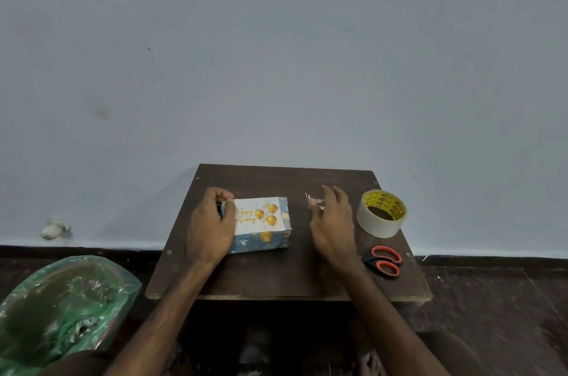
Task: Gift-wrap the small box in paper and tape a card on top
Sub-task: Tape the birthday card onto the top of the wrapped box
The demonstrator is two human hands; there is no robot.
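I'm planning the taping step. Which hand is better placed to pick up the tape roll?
Right. The right hand is open and hangs beside the tape roll, while the left hand grips the wrapped box, steadying it.

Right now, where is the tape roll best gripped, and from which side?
The tape roll lies flat, hole upward: pinch its ring wall, thumb inside the core, fingers outside. The right hand should come from above-left; scissors crowd the near side, and the left hand holds the box.

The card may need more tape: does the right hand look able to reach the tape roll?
Likely yes: the right hand hovers open just left of the tape roll, nothing between them.
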